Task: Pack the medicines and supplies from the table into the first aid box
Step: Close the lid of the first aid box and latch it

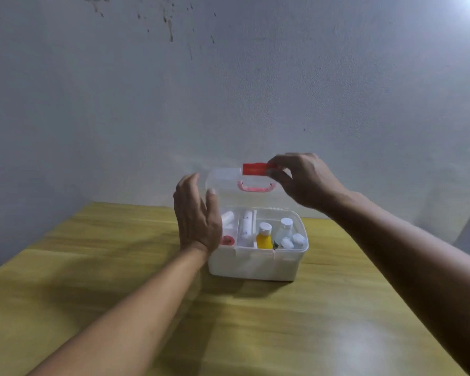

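Several bottles [264, 236] fill the first aid box [255, 263]; right hand [304, 180] grip pinches its lid latch [255, 169], left hand [197, 215] spread.

White box [253, 264], red latch [255, 169], yellow bottle [264, 240], seemingly pink handle [255, 188].

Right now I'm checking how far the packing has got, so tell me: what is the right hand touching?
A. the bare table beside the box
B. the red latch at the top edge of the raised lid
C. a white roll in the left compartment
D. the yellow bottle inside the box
B: the right hand pinches the red latch on the raised clear lid, well above the yellow bottle in the first aid box.
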